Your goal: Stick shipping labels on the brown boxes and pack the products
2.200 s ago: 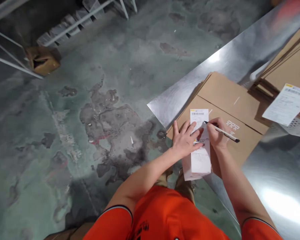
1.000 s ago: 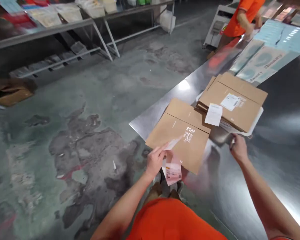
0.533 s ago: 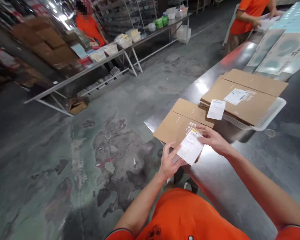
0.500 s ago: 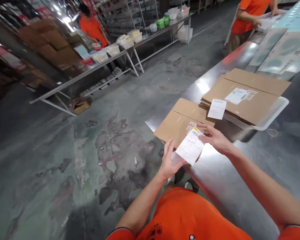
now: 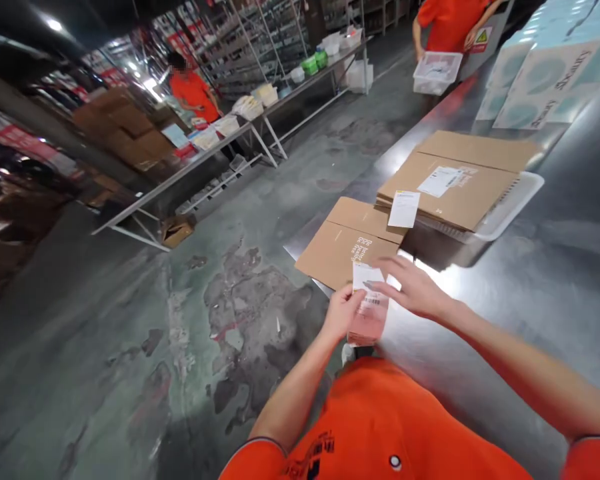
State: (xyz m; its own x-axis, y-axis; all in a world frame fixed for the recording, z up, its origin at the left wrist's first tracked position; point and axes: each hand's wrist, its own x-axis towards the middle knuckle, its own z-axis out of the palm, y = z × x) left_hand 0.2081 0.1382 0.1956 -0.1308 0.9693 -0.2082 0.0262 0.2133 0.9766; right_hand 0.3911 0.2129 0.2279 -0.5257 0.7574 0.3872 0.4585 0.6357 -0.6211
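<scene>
My left hand grips a small stack of paper slips, white on top and pink below, just off the near corner of the steel table. My right hand rests its spread fingers on the upper part of the slips. A flattened cardboard box with white print lies on the table just beyond both hands.
A white tray farther along the table bears flat cartons with a label and a loose slip. Light blue boxes stand behind. A person in orange holds a clear bin at the table's far end; another person stands at a long side table.
The pen has left my right hand. Both hands lifted the slips off the flat box, and the stack has turned upright in my left hand. My view rose toward the room.
</scene>
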